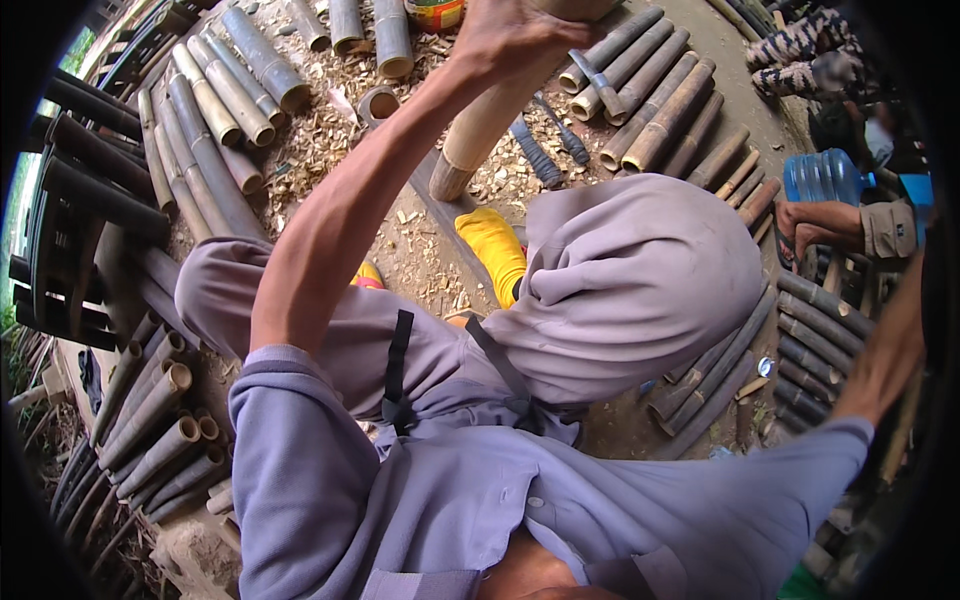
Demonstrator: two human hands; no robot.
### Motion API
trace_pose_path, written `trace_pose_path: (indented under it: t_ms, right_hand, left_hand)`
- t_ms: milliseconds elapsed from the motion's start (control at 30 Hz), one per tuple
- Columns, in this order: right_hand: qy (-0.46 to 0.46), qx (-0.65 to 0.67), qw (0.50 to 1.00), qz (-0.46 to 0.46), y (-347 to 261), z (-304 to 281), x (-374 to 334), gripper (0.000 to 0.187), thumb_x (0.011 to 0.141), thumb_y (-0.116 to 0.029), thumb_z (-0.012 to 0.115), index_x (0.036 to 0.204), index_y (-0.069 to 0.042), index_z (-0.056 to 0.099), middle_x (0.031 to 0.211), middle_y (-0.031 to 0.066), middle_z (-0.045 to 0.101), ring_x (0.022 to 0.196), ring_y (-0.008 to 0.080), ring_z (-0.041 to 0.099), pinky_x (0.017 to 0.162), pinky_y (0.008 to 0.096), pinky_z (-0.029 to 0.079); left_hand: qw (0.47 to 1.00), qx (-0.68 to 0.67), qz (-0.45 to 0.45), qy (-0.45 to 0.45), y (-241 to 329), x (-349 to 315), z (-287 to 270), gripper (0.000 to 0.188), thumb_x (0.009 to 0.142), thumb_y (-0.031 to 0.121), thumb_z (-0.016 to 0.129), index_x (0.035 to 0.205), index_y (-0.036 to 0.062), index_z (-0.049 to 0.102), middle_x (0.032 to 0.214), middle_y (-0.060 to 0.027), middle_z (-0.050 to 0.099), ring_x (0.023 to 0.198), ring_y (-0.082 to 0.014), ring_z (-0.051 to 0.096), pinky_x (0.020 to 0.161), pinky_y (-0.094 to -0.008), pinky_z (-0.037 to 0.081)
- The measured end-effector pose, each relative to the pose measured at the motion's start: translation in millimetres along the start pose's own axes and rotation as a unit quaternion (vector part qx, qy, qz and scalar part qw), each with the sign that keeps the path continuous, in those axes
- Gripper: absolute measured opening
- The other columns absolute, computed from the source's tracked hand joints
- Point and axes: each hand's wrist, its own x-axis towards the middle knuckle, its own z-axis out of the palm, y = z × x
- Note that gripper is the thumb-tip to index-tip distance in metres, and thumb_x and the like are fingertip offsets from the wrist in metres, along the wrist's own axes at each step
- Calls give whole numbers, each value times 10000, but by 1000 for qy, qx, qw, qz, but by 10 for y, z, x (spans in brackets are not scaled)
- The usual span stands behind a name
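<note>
My left hand (505, 42) is up at the top edge of the view, by the upper part of a tilted bamboo piece (488, 130); its fingers are cut off there, so I can't tell whether they wrap it or only press on it. My right hand lies outside the picture, so I can't tell what its fingers do. The bamboo's lower end comes down over a dark flat strip (447, 213), resting or hovering, I can't say which. If that end bears on the strip, I judge that a sideways push could make it skid, since loose chips (415, 248) lie around it and would give poor footing. My yellow-covered foot (492, 252) is just beside that end, so a slip could knock my toes. Two dark wrapped handles (538, 155) lie near too, and a falling bamboo could strike them
</note>
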Motion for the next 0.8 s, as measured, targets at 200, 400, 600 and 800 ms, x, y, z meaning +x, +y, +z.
trace_pose_path:
  t_ms: [200, 400, 600, 800]
  right_hand:
    - [-19, -97, 994, 52, 81, -632, -192, 821, 640, -252, 818, 1310, -21, 404, 1195, 115, 545, 1109, 232, 536, 986, 318, 426]
    - [-33, -141, 985, 93, 214, -777, -361, 824, 638, -226, 805, 1329, -33, 400, 1211, 116, 546, 1109, 236, 543, 989, 323, 428]
    - [-33, -147, 986, 70, 83, -721, -197, 830, 635, -200, 792, 1348, -44, 395, 1228, 117, 546, 1110, 240, 550, 992, 328, 430]
    - [-25, -106, 994, 26, 65, -454, -25, 838, 633, -174, 778, 1367, -56, 391, 1245, 118, 547, 1110, 244, 558, 995, 333, 432]
  left_hand:
    - [996, 41, 71, 38, 90, -19, -80, 708, 611, 216, 793, 1216, -6, 499, 958, -180, 646, 827, -226, 650, 713, -345, 555]
    - [999, 21, 27, 10, 102, 18, 60, 786, 601, 182, 799, 1281, -4, 453, 983, -177, 643, 818, -239, 648, 735, -342, 559]
    - [998, 34, 42, 29, 77, 20, -41, 833, 591, 163, 796, 1316, -7, 425, 999, -191, 639, 849, -270, 647, 765, -354, 559]
    - [998, 44, 44, 30, 70, -7, 2, 861, 589, 154, 793, 1340, -4, 405, 1016, -208, 636, 859, -290, 651, 766, -368, 567]
